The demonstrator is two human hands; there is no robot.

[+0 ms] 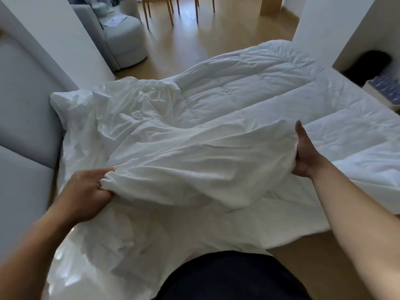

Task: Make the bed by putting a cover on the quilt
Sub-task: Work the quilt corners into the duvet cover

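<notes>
A white stitched quilt (249, 83) lies spread over the bed, reaching toward its far end. A thin, wrinkled white cover (173, 152) is bunched over the near part of the quilt and hangs off the bed edge in front of me. My left hand (86, 191) grips a gathered fold of the cover at the lower left. My right hand (305, 152) holds the cover's other side, thumb up and fingers tucked under the cloth. The cover is stretched and lifted between both hands.
A grey padded headboard (23, 118) stands on the left. A grey armchair (123, 40) and wooden chair legs (171, 11) stand on the wooden floor (216, 35) beyond the bed. A white wall (324, 24) and a nightstand with a patterned box (387, 87) are at the right.
</notes>
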